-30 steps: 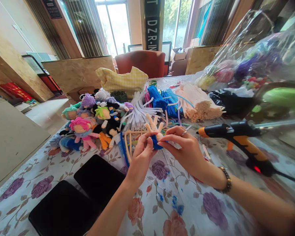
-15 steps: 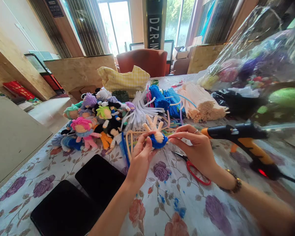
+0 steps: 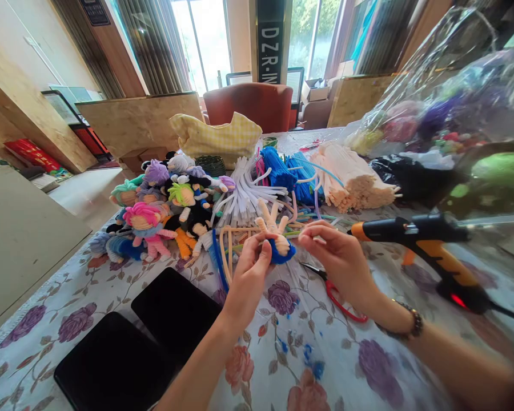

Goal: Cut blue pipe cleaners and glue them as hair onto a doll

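In my left hand (image 3: 251, 277) I hold a small fuzzy doll (image 3: 281, 245) of cream pipe cleaner with blue hair, pinched between thumb and fingers. It is upside down, its cream limbs pointing up and its blue hair at the bottom. A short way to its right, my right hand (image 3: 342, 262) has thumb and fingertips pressed together, apart from the doll. Whatever may be in that pinch is too small to make out. Red-handled scissors (image 3: 342, 306) lie on the table just under my right hand. Blue fluff scraps (image 3: 312, 362) are scattered nearer to me.
A pile of finished dolls (image 3: 143, 214) sits at left, behind two black flat devices (image 3: 111, 359). White (image 3: 245, 191), blue (image 3: 278, 169) and cream pipe-cleaner bundles (image 3: 353, 177) lie at the back. A black-and-orange glue gun (image 3: 428, 245) with a red light stands at right, near plastic bags.
My right fingertips have drawn back from the doll's blue hair, leaving a gap. The doll has shifted slightly right and tilted in my left hand.
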The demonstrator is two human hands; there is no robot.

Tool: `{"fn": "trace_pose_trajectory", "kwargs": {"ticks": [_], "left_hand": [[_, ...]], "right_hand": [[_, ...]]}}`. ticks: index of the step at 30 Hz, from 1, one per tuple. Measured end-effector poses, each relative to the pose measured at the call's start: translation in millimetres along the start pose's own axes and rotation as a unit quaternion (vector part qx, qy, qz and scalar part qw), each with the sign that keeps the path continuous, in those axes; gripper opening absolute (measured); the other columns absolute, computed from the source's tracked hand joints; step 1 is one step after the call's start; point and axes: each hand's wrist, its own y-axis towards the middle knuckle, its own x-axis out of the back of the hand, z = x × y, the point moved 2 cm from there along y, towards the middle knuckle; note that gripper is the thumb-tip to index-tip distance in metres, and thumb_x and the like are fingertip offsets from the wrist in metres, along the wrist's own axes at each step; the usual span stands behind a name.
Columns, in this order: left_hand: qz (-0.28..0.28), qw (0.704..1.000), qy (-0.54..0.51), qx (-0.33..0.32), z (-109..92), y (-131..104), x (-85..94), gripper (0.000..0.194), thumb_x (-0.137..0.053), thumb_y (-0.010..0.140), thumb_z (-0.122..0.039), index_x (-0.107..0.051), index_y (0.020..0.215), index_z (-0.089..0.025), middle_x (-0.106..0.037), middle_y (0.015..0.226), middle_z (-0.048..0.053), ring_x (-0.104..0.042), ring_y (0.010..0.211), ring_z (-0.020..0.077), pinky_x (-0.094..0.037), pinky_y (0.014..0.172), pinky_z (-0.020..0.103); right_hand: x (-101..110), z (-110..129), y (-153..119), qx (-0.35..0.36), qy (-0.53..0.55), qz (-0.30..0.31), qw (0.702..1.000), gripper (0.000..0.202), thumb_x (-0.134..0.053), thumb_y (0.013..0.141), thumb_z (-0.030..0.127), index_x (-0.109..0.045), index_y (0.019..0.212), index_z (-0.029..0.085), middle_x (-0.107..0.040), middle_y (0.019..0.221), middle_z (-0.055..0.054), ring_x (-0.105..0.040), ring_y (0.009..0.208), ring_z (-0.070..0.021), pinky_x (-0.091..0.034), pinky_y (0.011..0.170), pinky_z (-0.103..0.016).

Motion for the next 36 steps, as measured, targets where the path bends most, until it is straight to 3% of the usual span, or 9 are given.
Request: {"fn": "trace_pose_trajectory", "kwargs": {"ticks": [3,8,15,20,27,32,36], "left_hand": [[-0.017,0.999,0.04,0.012,5,2,3.0,0.025,-0.067,0.081,-0.043,-0.065,0.093,-0.021,-0.064,0.102,0.005,-0.06,0.098,0.0204,-0.046,0.091,0.035],[-0.016,0.993,0.118,-0.013,9,4,8.0,0.025,-0.074,0.074,-0.041,-0.067,0.087,-0.021,-0.065,0.086,0.005,-0.061,0.091,0.0207,-0.046,0.091,0.035],[-0.036,0.975,0.217,-0.041,4,4,9.2,0.021,-0.076,0.072,-0.036,-0.069,0.084,-0.021,-0.063,0.092,0.006,-0.058,0.096,0.0231,-0.043,0.094,0.037],[-0.049,0.954,0.292,-0.052,0,4,5.2,0.023,-0.074,0.074,-0.036,-0.067,0.086,-0.019,-0.061,0.101,0.009,-0.057,0.099,0.0241,-0.042,0.092,0.036],[-0.05,0.955,0.285,-0.057,2,4,5.8,0.027,-0.076,0.07,-0.04,-0.066,0.084,-0.02,-0.062,0.098,0.007,-0.057,0.097,0.0243,-0.041,0.093,0.039],[-0.055,0.953,0.292,-0.065,1,3,5.3,0.026,-0.079,0.068,-0.037,-0.067,0.085,-0.02,-0.063,0.099,0.007,-0.057,0.1,0.0252,-0.039,0.097,0.04],[-0.06,0.953,0.288,-0.077,1,2,4.5,0.027,-0.081,0.065,-0.036,-0.068,0.084,-0.021,-0.063,0.099,0.007,-0.057,0.101,0.0257,-0.04,0.096,0.041]], "right_hand": [[4,-3,2,-0.086,0.058,-0.016,0.995,0.021,-0.07,0.081,0.038,-0.065,0.069,0.022,-0.056,0.067,0.003,-0.049,0.063,-0.0122,-0.041,0.061,-0.024],[4,-9,2,-0.118,0.084,0.006,0.989,0.031,-0.07,0.077,0.051,-0.064,0.068,0.022,-0.057,0.067,0.001,-0.051,0.061,-0.0143,-0.045,0.061,-0.027],[-4,-14,-9,-0.141,0.054,0.045,0.987,0.026,-0.07,0.08,0.046,-0.072,0.078,0.02,-0.06,0.065,0.0,-0.051,0.06,-0.0139,-0.041,0.054,-0.025],[-9,-12,-9,-0.065,-0.049,0.086,0.993,0.025,-0.06,0.088,0.041,-0.069,0.08,0.019,-0.064,0.072,0.0,-0.052,0.061,-0.0139,-0.04,0.054,-0.025],[-8,-14,-12,-0.02,-0.1,0.122,0.987,0.025,-0.053,0.093,0.038,-0.063,0.077,0.021,-0.061,0.07,0.001,-0.055,0.063,-0.0151,-0.042,0.057,-0.026],[-2,-11,-10,0.119,-0.227,0.131,0.958,0.018,-0.05,0.095,0.026,-0.061,0.08,0.022,-0.065,0.079,-0.004,-0.061,0.075,-0.0186,-0.048,0.068,-0.03],[2,-9,-7,0.199,-0.261,0.162,0.931,0.022,-0.044,0.097,0.025,-0.059,0.08,0.023,-0.064,0.079,-0.005,-0.061,0.079,-0.0205,-0.05,0.071,-0.032]]}}
